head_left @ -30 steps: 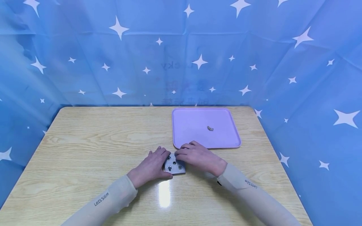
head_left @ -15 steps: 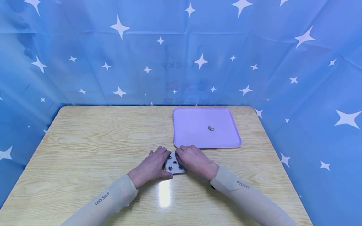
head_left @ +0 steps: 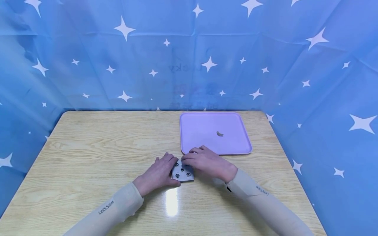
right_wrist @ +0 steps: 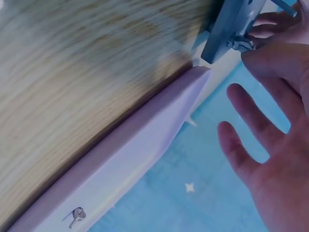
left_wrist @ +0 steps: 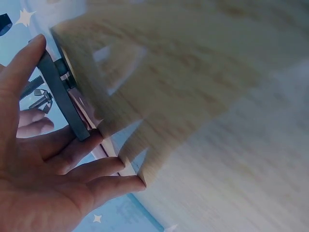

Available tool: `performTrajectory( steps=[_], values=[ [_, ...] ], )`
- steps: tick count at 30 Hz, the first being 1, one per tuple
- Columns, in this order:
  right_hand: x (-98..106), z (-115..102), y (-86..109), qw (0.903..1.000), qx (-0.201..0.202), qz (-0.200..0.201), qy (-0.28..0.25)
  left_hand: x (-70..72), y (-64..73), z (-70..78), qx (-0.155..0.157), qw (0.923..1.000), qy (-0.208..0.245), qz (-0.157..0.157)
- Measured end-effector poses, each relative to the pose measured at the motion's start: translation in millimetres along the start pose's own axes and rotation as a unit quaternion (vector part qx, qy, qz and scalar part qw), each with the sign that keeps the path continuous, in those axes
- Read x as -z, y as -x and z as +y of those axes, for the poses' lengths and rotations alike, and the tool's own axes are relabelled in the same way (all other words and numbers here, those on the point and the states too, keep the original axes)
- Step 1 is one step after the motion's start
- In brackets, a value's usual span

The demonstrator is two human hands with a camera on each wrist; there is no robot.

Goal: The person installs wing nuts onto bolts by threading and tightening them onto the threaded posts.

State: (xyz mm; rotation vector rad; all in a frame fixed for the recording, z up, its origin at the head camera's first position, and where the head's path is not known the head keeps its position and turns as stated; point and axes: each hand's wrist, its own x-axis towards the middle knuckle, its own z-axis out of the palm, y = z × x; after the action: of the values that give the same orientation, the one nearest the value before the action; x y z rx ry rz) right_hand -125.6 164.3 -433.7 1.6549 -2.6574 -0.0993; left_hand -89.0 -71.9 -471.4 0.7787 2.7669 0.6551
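Observation:
My left hand (head_left: 157, 172) holds a small square metal plate (head_left: 183, 178) with several holes, thumb at the near edge and fingers on the far-left side. The left wrist view shows this plate (left_wrist: 65, 99) edge-on between thumb and finger, with a threaded bolt (left_wrist: 31, 87) standing up from it. My right hand (head_left: 208, 164) reaches over the plate's far-right corner. In the right wrist view its thumb and a finger pinch a small wing nut (right_wrist: 240, 44) at the plate's face, other fingers spread. The right hand's fingers partly hide that corner in the head view.
A purple tray (head_left: 203, 119) lies behind the plate, close to the right hand. On it rests small brassy hardware (head_left: 220, 134); the right wrist view shows a winged metal piece (right_wrist: 78, 213) there. A star-patterned blue curtain (head_left: 147, 49) hangs behind the wooden table (head_left: 103, 141).
My right hand curled in and turned over the plate's corner half a second ago, then swung back outward with its fingers extended again. The left hand and plate stay in place.

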Motion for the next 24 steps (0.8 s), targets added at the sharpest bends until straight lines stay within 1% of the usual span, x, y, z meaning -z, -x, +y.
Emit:
performTrajectory(
  steps=[3,5,10,13,19,22,24],
  values=[
    [-1.3,0.4,-0.2,0.9999,0.008,-0.001,0.014,-0.3,0.0,-0.4,0.003,1.0,0.0,-0.001],
    [-3.3,0.3,-0.9,0.9998,0.009,0.006,0.017,-0.5,0.1,-0.6,0.003,1.0,0.001,-0.002],
    [-11.1,-2.0,-5.4,0.9982,0.0,0.05,0.032,0.1,0.5,-0.7,0.004,0.9999,0.009,-0.003],
    [-17.2,-6.3,-10.1,0.9962,-0.022,0.079,0.031,1.0,0.7,-0.3,0.006,0.9999,0.016,-0.002],
    [-26.4,-19.2,-18.6,0.9887,-0.093,0.117,-0.007,1.4,0.6,0.0,0.003,0.9998,0.019,0.001],
    [-26.9,-23.3,-19.6,0.9863,-0.116,0.116,-0.017,0.9,0.7,-0.1,-0.001,0.9999,0.016,0.006],
    [-25.5,-23.4,-19.4,0.9864,-0.122,0.108,-0.022,0.6,0.9,-0.2,-0.002,0.9999,0.014,0.006]
  ],
)
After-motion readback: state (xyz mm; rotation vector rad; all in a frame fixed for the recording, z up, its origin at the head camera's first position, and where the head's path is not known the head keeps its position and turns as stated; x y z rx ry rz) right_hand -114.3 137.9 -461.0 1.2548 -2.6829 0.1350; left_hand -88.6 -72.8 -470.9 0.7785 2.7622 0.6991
